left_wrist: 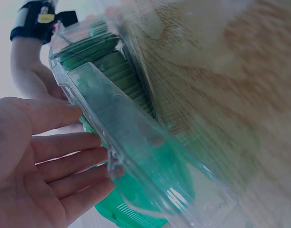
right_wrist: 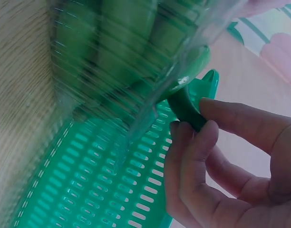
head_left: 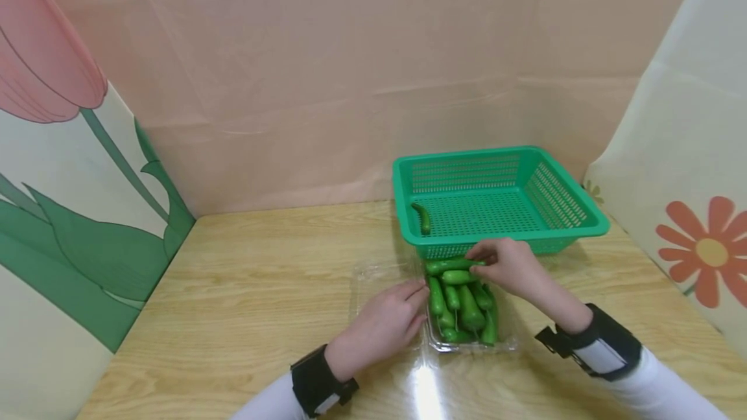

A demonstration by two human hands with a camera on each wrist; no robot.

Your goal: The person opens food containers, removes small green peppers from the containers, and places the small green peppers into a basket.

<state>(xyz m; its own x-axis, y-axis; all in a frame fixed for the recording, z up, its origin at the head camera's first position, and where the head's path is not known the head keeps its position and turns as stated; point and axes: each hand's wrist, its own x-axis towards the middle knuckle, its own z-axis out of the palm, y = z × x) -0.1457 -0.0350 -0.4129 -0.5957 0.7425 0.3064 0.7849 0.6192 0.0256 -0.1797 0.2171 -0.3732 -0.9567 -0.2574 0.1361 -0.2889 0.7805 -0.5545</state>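
Observation:
Green chili peppers (head_left: 469, 306) fill one half of a clear plastic clamshell box (head_left: 441, 347), its clear lid (head_left: 370, 274) folded out to the left. My right hand (head_left: 513, 268) is at the box's far right corner. In the right wrist view, its thumb and fingers pinch the dark stem end of a chili pepper (right_wrist: 184, 105) at the rim. My left hand (head_left: 388, 317) is at the box's left side. Its fingers (left_wrist: 74, 159) stretch out nearly straight, tips at the plastic edge in the left wrist view.
Behind the box stands a green slotted basket (head_left: 592, 222), with a single curved chili pepper (head_left: 425, 220) in its left front corner. The wooden table (head_left: 262, 284) meets a plain pink backdrop (head_left: 303, 83) and flower-printed sheets at both sides.

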